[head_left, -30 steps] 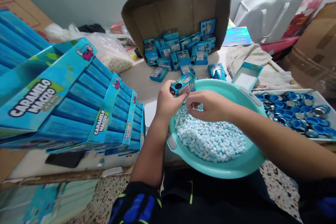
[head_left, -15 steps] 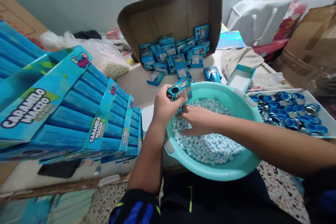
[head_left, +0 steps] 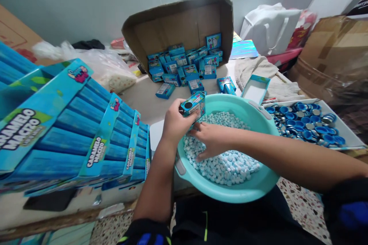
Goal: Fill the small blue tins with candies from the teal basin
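Grey wall; left hand holds "CARAMELO" box.

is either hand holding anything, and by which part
The left hand holds a box, thumb on its near side, far side hidden. The right hand is in the candies; whether it grips any cannot be told.

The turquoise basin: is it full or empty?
Partly full: small pale-blue and white pieces lie in the basin, with bare turquoise showing above them.
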The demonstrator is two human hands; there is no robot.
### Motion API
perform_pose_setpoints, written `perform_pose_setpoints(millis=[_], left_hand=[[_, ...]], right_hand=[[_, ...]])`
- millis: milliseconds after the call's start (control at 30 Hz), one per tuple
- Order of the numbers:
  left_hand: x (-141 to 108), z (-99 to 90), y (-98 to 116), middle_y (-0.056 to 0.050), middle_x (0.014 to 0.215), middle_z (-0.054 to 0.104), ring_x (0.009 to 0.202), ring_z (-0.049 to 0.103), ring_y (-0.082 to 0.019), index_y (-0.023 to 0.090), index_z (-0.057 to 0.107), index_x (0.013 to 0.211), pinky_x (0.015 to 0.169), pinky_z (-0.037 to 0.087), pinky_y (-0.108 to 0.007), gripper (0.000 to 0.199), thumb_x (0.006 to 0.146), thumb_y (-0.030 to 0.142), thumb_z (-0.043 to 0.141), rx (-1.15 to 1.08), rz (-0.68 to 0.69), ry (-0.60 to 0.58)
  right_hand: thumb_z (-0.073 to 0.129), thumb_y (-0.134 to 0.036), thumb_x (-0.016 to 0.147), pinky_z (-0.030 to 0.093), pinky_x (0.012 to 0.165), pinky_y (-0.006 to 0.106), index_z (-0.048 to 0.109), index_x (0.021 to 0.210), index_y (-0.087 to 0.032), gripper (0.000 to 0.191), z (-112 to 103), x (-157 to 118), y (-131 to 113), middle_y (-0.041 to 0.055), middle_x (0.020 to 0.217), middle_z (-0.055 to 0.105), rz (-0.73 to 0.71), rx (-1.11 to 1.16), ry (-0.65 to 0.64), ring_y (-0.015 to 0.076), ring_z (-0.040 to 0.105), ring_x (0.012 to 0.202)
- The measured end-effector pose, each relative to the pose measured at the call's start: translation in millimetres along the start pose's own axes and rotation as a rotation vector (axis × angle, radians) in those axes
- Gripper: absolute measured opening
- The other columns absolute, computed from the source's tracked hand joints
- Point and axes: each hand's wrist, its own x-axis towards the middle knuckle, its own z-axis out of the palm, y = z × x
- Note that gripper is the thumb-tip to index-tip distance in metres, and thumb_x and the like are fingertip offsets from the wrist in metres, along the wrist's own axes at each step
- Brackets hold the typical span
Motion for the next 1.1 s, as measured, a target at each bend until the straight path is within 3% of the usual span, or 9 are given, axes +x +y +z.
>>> perform_pose_setpoints(millis=[133, 467, 900, 1100], left_hand=[[0.9, 0.2, -1.6, 0.002, 0.082, 0.068, 0.072, 0.062, -0.016, 0.022, 0.061, 0.094, 0.065, 0.048, -0.027, 0.032, 0.073, 0.038, 0.079, 0.001, -0.020, 0.000], [1.6, -0.4, -0.4, 0.002, 0.083, 0.068, 0.071, 0.062, -0.016, 0.021, 0.062, 0.094, 0.065, 0.047, -0.025, 0.033, 0.072, 0.040, 0.079, 0.029, -0.017, 0.001], [3.4, -0.1, -0.5, 0.002, 0.083, 0.069, 0.074, 0.063, -0.016, 0.021, 0.063, 0.093, 0.066, 0.047, -0.025, 0.032, 0.071, 0.039, 0.079, 0.082, 0.002, -0.036], [5.0, -1.9, -0.6, 0.002, 0.082, 0.070, 0.073, 0.063, -0.017, 0.021, 0.064, 0.094, 0.067, 0.047, -0.026, 0.034, 0.071, 0.043, 0.079, 0.117, -0.002, -0.067]], right_hand=[[0.080, -0.059, 0.072, 0.052, 0.097, 0.058, 0.046, 0.148, -0.005, 0.099, -0.2, 2.3, -1.6, 0.0294, 0.139, 0.051, -0.020, -0.032, -0.072, 0.0455, 0.054, 0.124], [0.080, -0.066, 0.068, 0.047, 0.104, 0.061, 0.048, 0.150, -0.018, 0.100, -5.1, 4.5, -5.1, 0.0224, 0.145, 0.049, 0.004, -0.029, -0.196, 0.0445, 0.051, 0.129], [0.083, -0.065, 0.065, 0.045, 0.108, 0.050, 0.056, 0.144, -0.015, 0.097, -15.9, 7.6, -4.1, 0.0194, 0.141, 0.058, -0.058, 0.012, -0.363, 0.0409, 0.055, 0.126], [0.083, -0.070, 0.061, 0.044, 0.109, 0.050, 0.053, 0.148, -0.017, 0.106, -26.8, 6.9, -11.4, 0.0199, 0.148, 0.053, -0.010, 0.006, -0.441, 0.0429, 0.054, 0.131]])
